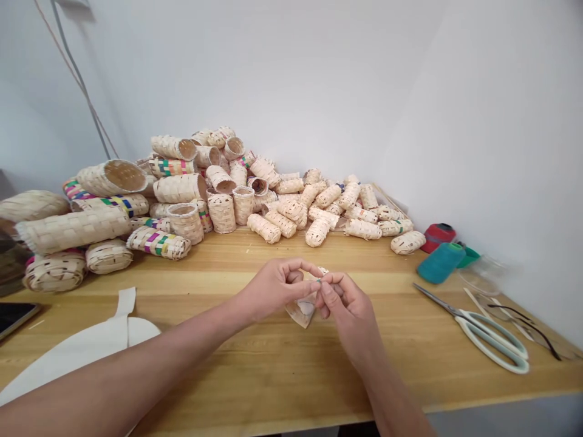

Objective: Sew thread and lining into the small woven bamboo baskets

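Over the middle of the table, the fingertips of my left hand [285,285] and my right hand [348,300] meet, both closed in a pinch. A tiny bluish-green bit shows where they touch; it is too small to name. Partly under my fingers is a small pale packet-like piece [303,312] with a pointed lower corner, mostly covered by my hands. A sliver of something light and woven peeks out just behind my fingertips. Closest on the right lie scissors [483,334] with pale handles, blades pointing toward the back left.
Woven strip baskets [223,212] are heaped along the wall. Teal [441,262] and red thread spools [438,237], a clear plastic cup [485,273] and eyeglasses [528,321] sit at right. White sheet material [91,358] and a phone [16,317] lie at left.
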Demonstrator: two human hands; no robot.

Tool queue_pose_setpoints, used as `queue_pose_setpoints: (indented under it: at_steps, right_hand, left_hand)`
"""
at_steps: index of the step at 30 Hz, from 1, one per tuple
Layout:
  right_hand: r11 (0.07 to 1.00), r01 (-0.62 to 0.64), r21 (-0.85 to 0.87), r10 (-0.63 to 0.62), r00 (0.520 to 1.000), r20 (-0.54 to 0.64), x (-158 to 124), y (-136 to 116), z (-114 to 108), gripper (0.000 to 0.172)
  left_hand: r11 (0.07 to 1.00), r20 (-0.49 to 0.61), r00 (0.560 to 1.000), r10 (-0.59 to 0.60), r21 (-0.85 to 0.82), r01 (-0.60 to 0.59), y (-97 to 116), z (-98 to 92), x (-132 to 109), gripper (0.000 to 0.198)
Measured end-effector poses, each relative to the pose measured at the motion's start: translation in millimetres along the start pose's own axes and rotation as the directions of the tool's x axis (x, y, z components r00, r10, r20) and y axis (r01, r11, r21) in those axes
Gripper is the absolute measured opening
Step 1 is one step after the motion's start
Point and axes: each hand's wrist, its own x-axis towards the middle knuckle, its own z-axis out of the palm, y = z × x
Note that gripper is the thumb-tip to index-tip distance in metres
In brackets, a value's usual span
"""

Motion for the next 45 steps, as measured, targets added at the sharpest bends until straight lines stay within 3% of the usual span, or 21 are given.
queue_pose_setpoints:
  at_steps: [4,13,24,32,36,45]
  right_hand:
    - [1.0,0.004,-0.016,-0.004,1.0,0.0,-1.2,-2.1,0.8,0.022]
    - [1.0,-0.008,-0.02,0.008,1.0,-0.012,0.1,-4.1,1.5,0.023]
    - [0.997,-0.02,-0.074,0.02,1.0,0.005,-1.7,-7.1,1.7,0.023]
    - [0.986,-0.07,0.151,0.056,0.994,0.09,-2.2,-4.9,-2.1,0.023]
    - [0.972,-0.101,0.212,0.089,0.994,0.066,-0.6,-3.1,-2.5,0.024]
    - [0.999,-0.049,0.017,0.049,0.999,0.018,-0.8,-5.9,0.6,0.026]
  left_hand:
    - [0.999,-0.041,0.999,-0.028,-0.026,0.027,-2.4,0.6,0.4,0.025]
    - [0.995,0.017,1.0,-0.007,-0.101,0.009,-0.4,-0.5,-0.5,0.024]
    - [0.998,0.004,1.0,0.012,0.053,-0.013,-7.6,-3.2,2.6,0.023]
    - [0.996,-0.004,0.999,0.043,0.084,-0.043,-7.4,-1.9,4.3,0.022]
    - [0.999,0.021,0.999,0.026,0.03,-0.027,-8.7,-2.7,5.1,0.025]
    - [0.997,0.002,1.0,0.025,0.076,-0.025,-8.3,-3.4,2.8,0.033]
